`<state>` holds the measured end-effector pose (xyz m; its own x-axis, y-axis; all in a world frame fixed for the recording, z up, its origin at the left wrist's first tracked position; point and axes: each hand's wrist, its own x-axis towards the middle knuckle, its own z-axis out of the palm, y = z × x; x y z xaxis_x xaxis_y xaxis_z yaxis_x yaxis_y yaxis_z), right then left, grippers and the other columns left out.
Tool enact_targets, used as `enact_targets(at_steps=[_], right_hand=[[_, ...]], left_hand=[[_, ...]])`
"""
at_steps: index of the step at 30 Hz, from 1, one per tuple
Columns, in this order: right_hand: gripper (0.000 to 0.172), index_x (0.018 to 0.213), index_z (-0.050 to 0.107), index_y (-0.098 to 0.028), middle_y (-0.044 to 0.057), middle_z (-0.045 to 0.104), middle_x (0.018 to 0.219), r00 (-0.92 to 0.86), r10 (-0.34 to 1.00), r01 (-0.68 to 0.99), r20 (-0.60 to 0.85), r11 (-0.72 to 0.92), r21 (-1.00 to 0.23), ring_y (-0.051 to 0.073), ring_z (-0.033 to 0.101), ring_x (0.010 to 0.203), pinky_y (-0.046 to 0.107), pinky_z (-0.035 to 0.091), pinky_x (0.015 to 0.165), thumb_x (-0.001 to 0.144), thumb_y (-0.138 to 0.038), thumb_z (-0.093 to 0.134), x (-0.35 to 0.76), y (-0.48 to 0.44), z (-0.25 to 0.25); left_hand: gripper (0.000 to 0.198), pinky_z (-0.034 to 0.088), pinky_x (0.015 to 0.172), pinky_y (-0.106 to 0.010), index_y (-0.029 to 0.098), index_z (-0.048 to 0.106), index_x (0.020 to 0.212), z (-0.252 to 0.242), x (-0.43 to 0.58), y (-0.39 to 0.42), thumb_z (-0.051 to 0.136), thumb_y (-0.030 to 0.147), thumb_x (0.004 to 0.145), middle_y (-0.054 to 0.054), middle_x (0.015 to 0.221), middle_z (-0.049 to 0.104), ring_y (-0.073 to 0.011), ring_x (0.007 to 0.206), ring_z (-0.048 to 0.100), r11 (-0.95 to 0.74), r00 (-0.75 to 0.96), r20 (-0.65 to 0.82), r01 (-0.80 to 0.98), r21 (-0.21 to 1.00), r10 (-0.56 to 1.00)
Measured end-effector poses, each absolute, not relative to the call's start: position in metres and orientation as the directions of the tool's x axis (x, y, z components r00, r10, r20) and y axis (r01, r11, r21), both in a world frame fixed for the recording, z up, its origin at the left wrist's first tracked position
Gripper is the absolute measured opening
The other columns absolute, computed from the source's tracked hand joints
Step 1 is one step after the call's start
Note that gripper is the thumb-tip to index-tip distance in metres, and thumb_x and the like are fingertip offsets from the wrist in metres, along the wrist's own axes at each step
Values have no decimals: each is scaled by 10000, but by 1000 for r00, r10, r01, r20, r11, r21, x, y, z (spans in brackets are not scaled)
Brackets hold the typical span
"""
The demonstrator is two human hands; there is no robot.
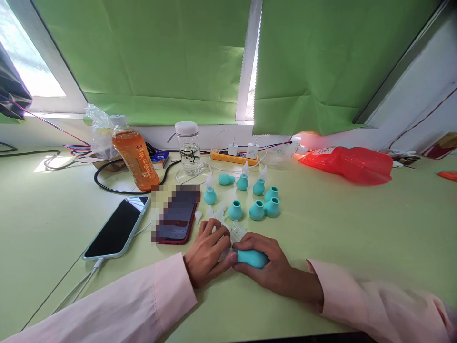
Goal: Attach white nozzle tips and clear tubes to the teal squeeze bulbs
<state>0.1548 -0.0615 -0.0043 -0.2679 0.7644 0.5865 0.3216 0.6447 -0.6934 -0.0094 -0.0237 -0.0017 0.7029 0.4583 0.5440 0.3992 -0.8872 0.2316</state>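
My right hand [269, 262] is closed round a teal rubber bulb [253, 258], held on its side with its neck toward the left. My left hand [210, 252] pinches a translucent nozzle [227, 254] at the bulb's neck; fingers hide most of it. Just beyond my fingertips lies a clear plastic piece [237, 230]. Several loose translucent tips [219, 212] are scattered behind my left hand. Farther back, teal bulbs with open mouths [256, 210] stand in a group. Bulbs with clear tips fitted [242, 182] stand behind them, near a teal bulb lying on its side [226, 179].
Left of my hands lie a red-cased phone [178, 214] and a phone on a charging cable [116, 228]. An orange drink bottle [135, 159], a clear jar [189, 152] and a power strip [224, 156] with chargers line the back. A red plastic bag [350, 164] lies back right.
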Motion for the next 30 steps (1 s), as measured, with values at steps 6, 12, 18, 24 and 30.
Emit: enact_targets(at_steps=[6, 12, 18, 24, 30], right_hand=[[209, 730, 640, -191, 16, 631, 702, -264, 861, 299, 434, 501, -812, 144, 589, 641, 251, 486, 595, 539, -263, 688, 156, -58, 5], [287, 768, 668, -186, 2, 631, 653, -405, 897, 210, 178, 281, -936, 140, 567, 605, 231, 457, 521, 494, -262, 711, 162, -49, 10], [310, 779, 671, -203, -1, 655, 648, -442, 893, 148, 82, 163, -975, 147, 578, 611, 250, 464, 557, 480, -270, 714, 164, -45, 8], [222, 735, 671, -177, -24, 631, 547, -526, 850, 7, -32, -33, -999, 106, 571, 503, 224, 476, 517, 522, -233, 691, 164, -44, 9], [187, 731, 663, -161, -29, 619, 558, -584, 806, -143, -94, -216, -966, 88, 575, 469, 196, 474, 474, 546, -183, 679, 163, -44, 6]], left_hand=[[381, 323, 569, -326, 143, 423, 602, -6, -11, -21, 160, 275, 845, -56, 631, 438, -170, 678, 331, -934, 686, 638, 306, 185, 351], [356, 345, 558, -302, 146, 395, 595, -7, -8, -24, 170, 245, 852, -46, 605, 415, -151, 643, 327, -950, 649, 694, 192, 245, 311], [367, 362, 562, -296, 155, 386, 590, -4, -6, -29, 147, 237, 856, -43, 591, 410, -148, 639, 334, -937, 605, 718, 166, 307, 343], [365, 364, 561, -302, 153, 382, 583, -6, -6, -31, 159, 244, 858, -39, 587, 395, -146, 636, 335, -926, 577, 734, 118, 359, 358], [361, 356, 560, -310, 150, 368, 586, -3, -4, -33, 161, 252, 864, -44, 591, 399, -146, 639, 329, -914, 575, 728, 91, 396, 373]])
